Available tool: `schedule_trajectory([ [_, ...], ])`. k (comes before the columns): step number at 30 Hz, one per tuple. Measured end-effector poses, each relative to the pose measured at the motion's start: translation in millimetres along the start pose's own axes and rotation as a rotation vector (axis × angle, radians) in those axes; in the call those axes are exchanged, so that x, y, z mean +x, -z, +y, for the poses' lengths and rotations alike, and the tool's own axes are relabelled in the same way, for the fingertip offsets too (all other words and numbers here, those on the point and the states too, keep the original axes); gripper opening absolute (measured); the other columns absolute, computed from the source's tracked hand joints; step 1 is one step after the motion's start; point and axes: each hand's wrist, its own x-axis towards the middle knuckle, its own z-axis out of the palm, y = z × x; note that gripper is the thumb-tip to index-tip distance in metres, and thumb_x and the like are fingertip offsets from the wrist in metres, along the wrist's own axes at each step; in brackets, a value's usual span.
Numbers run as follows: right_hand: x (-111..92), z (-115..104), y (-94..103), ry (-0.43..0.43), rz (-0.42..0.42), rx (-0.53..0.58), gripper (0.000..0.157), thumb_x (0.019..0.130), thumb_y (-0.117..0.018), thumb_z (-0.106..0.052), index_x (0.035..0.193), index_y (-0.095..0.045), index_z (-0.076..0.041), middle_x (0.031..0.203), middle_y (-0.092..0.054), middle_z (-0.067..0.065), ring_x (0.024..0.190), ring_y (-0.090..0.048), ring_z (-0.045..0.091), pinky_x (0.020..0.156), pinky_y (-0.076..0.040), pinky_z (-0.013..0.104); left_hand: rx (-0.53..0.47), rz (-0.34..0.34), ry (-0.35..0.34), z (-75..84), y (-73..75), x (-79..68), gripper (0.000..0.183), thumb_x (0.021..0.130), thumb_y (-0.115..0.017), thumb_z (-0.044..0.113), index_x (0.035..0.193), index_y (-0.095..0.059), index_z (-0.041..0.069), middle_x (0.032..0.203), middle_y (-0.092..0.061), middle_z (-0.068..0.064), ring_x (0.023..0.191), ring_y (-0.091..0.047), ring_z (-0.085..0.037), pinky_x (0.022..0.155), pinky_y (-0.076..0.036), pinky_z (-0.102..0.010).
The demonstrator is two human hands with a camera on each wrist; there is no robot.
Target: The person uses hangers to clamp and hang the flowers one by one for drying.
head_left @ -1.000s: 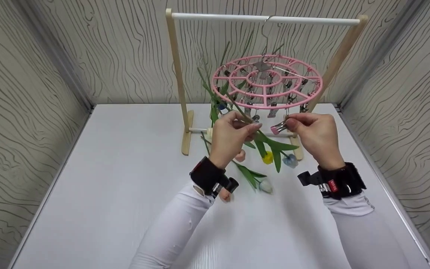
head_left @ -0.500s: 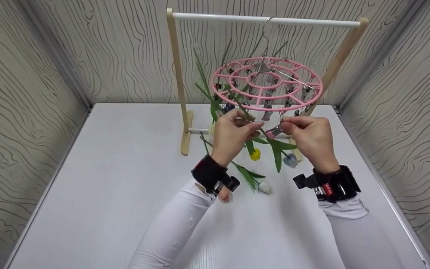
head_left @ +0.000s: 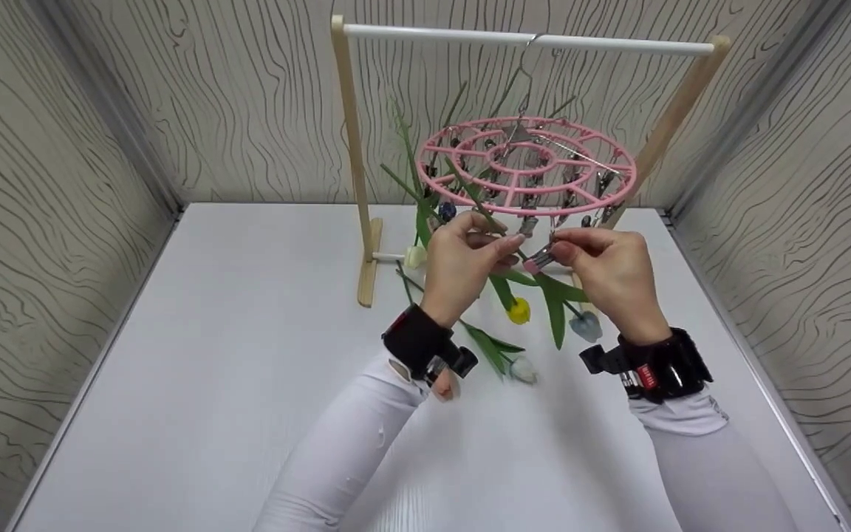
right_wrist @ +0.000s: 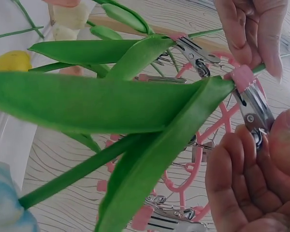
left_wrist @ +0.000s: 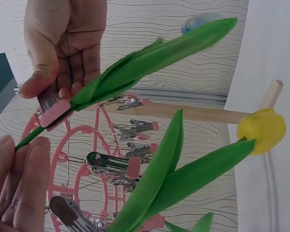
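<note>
My left hand (head_left: 462,258) pinches the green stem of a pale blue artificial tulip (head_left: 586,326), its flower hanging down at the right. My right hand (head_left: 610,273) pinches a metal clip (head_left: 541,259) with pink tips, attached to a round pink clip hanger (head_left: 518,191). In the right wrist view the clip's pink tips (right_wrist: 241,76) lie across the stem just above the leaves, close to the left fingertips (right_wrist: 270,53). The thumb and curled fingers of my right hand grip the clip's tail end. A yellow tulip (head_left: 518,310) hangs upside down beside the blue one.
The hanger hooks onto a white bar (head_left: 455,35) of a wooden-legged stand. Several other clips dangle below its rings, some with tulips. A white tulip (head_left: 522,369) and a peach tulip (head_left: 445,386), partly hidden by the left wrist strap, lie on the white table (head_left: 248,355).
My right hand has moved slightly left with the clip, bringing its pink tips onto the blue tulip's stem. The hanger has turned and swayed a little. My left hand stays nearly in place.
</note>
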Motion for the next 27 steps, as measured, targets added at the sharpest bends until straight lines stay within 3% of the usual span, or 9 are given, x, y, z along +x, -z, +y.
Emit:
schedule_trajectory([
  [5,0.2,2.6,2.0,0.006,-0.066,-0.021,0.027,0.112,-0.08,-0.008,0.133,-0.084,0.009,0.126,-0.084,0.034,0.089,-0.069,-0.012,0.084,-0.058,0.005,0.002,-0.002,0.006,-0.8,0.4,-0.3,0.024,0.106,-0.087,0.002,0.127,-0.079,-0.005,0.114,-0.09,-0.024,0.089,-0.09,-0.02,0.085,-0.075,-0.033],
  [11,2.0,10.4,2.7,-0.008,-0.112,0.001,0.031,0.115,-0.079,-0.015,0.136,-0.083,0.007,0.128,-0.084,0.028,0.094,-0.07,-0.006,0.086,-0.059,0.008,0.072,0.005,-0.011,-4.7,8.6,-6.2,0.041,0.107,-0.086,0.006,0.145,-0.077,-0.006,0.122,-0.089,-0.024,0.095,-0.09,-0.026,0.089,-0.074,-0.031],
  [20,7.0,22.0,-2.2,-0.071,-0.188,-0.027,0.039,0.117,-0.077,-0.021,0.147,-0.078,0.004,0.139,-0.081,0.029,0.102,-0.07,-0.002,0.091,-0.057,0.004,0.169,0.024,-0.036,-29.5,32.3,-28.4,0.023,0.108,-0.086,0.008,0.126,-0.085,-0.006,0.108,-0.089,-0.024,0.085,-0.085,-0.018,0.076,-0.069,-0.019],
  [24,10.6,28.4,-4.1,-0.077,-0.201,-0.018,0.04,0.118,-0.076,-0.019,0.15,-0.075,0.005,0.142,-0.08,0.029,0.103,-0.068,-0.006,0.092,-0.056,0.003,0.192,0.025,-0.054,-43.7,41.7,-39.7,0.019,0.109,-0.084,0.009,0.121,-0.086,-0.006,0.109,-0.089,-0.026,0.091,-0.088,-0.032,0.076,-0.067,-0.018],
  [27,13.0,32.2,-3.7,-0.081,-0.211,-0.008,0.041,0.118,-0.075,-0.019,0.151,-0.074,0.004,0.139,-0.079,0.028,0.102,-0.068,-0.007,0.092,-0.056,0.004,0.237,0.012,-0.111,-55.1,45.9,-50.1,0.018,0.11,-0.083,0.008,0.117,-0.086,-0.008,0.109,-0.089,-0.026,0.095,-0.088,-0.041,0.082,-0.07,-0.021],
])
